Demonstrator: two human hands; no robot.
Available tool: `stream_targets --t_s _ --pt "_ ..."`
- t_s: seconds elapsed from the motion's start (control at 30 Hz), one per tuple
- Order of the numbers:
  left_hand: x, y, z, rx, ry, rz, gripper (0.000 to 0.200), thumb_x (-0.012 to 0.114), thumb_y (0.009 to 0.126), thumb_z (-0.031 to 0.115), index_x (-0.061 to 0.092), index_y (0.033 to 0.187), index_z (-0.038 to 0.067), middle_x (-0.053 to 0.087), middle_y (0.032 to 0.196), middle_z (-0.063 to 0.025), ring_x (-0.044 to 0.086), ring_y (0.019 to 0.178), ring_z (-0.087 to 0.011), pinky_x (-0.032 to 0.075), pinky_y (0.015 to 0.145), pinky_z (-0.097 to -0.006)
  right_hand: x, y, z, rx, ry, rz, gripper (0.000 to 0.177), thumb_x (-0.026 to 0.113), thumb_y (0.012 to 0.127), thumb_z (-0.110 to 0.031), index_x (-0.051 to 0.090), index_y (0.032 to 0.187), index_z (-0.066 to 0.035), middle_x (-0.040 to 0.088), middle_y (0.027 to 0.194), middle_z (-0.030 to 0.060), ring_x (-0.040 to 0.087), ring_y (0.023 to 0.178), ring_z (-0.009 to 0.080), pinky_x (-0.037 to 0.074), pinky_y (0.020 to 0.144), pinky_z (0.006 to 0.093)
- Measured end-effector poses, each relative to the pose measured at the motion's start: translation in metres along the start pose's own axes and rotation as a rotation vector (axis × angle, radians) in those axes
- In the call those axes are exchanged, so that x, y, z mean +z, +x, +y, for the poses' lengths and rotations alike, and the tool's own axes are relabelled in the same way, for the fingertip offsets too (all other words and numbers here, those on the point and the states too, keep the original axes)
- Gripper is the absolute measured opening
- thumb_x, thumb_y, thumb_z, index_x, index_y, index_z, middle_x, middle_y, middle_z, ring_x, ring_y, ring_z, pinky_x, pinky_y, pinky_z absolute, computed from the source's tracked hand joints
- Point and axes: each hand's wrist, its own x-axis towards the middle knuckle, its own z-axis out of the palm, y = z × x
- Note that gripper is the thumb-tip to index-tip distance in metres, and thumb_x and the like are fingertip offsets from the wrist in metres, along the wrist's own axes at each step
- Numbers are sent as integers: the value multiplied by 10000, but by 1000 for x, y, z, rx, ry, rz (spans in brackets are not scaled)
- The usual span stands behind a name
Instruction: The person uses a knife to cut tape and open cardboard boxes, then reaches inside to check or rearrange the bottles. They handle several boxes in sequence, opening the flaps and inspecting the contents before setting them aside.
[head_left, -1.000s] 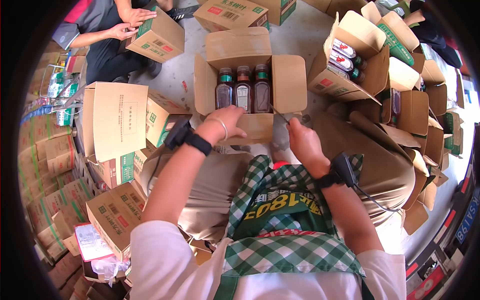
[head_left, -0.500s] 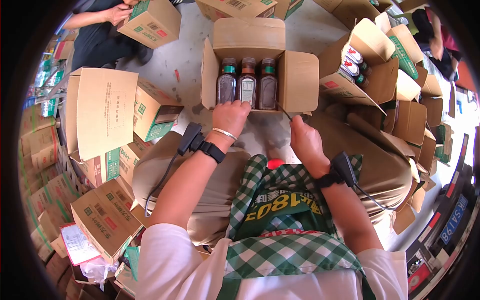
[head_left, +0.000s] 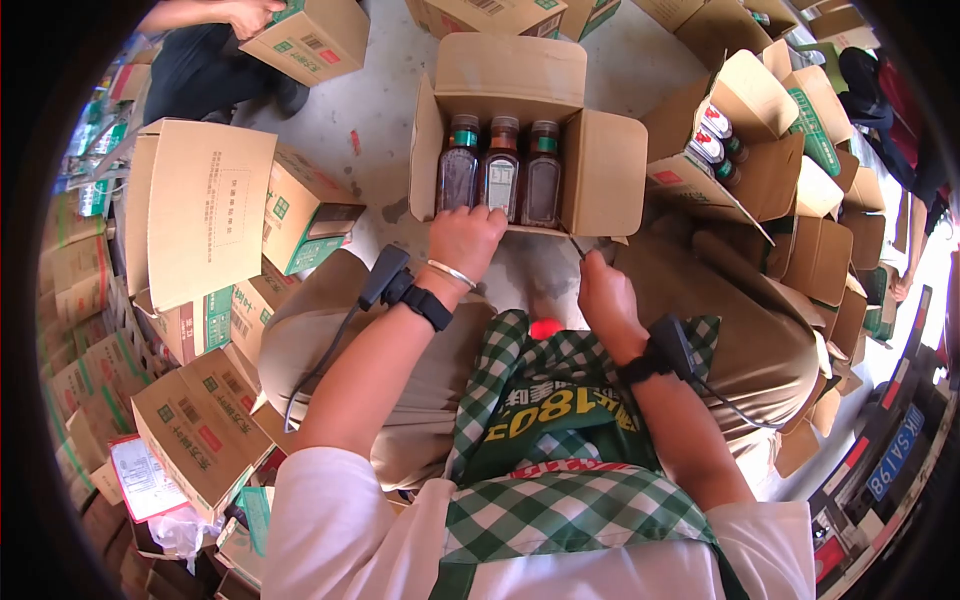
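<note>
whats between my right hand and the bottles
In the head view, only the thin dark tool held in the right hand and the near edge of the box lie before the bottles.

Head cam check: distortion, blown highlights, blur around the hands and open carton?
Head view: heavy fisheye, box edges bow, black vignette all round. Head view: hard daylight, far right edge washed out. Head view: open carton, its bottles, left hand and right hand are sharp; the thin tool in the right hand barely resolves.
</note>
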Motion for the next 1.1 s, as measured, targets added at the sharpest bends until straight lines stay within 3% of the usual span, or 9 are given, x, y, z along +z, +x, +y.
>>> stream_targets --t_s 0.37,0.57,0.67,0.77,0.8,0.87,0.97,1.07,1.1 --pt "-3 4 -10 16 -46 -25 64 597 770 176 576 729 131 550 643 -24 600 639 -217 473 535 -356 55 21 40 -55 33 80 81 466 853 -92 484 912 -41 607 796 213 581 711 439 468 611 516" --pt "-11 -1 -17 -181 -35 -238 135 626 799 237 593 791 106 617 703 -96 636 674 -294 511 588 -410 61 -4 74 75 528 225 37 471 852 -30 469 888 -34 555 711 199 543 719 411 426 626 452" --pt "0 15 20 -534 -120 -257 169 605 824 235 585 903 87 639 761 -126 626 697 -342 497 612 -460 80 4 120 527 1069 445 131 449 939 -123 499 833 -62 538 621 56 530 520 159 422 476 306" --pt "30 73 92 -778 -254 12 289 572 837 202 554 1088 60 636 944 -189 615 887 -357 489 729 -456 31 9 95 629 1237 557 167 454 959 -166 511 830 -78 524 613 6 484 489 81 399 443 239" --pt "56 86 114 -772 -218 235 330 557 842 195 536 1143 60 625 994 -198 604 949 -351 484 765 -447 17 11 86 635 1239 560 167 454 959 -166 511 830 -78 524 613 6 484 489 81 399 443 239" --pt "-17 112 160 -408 -176 209 368 524 852 176 508 1203 67 594 1082 -207 575 1032 -322 474 802 -429 -8 16 61 197 1065 630 173 464 961 -168 513 832 -63 539 616 11 487 491 85 405 452 243" --pt "-101 137 115 -188 -282 -186 300 553 833 143 580 1126 82 626 1012 -168 597 951 -327 472 798 -428 -51 10 31 44 841 481 183 481 959 -170 507 830 -44 549 613 20 503 505 85 409 459 256" --pt "-64 114 0 -98 -268 -282 292 619 823 269 623 1016 50 635 953 -179 602 904 -339 476 805 -403 -51 11 24 -69 498 316 146 521 920 -149 484 828 -42 574 657 169 582 595 357 447 523 413" --pt "-57 105 -18 -52 -313 -727 394 626 816 361 617 1041 38 634 985 -171 595 944 -333 471 828 -388 -46 11 22 -120 348 308 121 528 896 -140 478 831 -51 580 716 210 560 693 425 441 566 479"
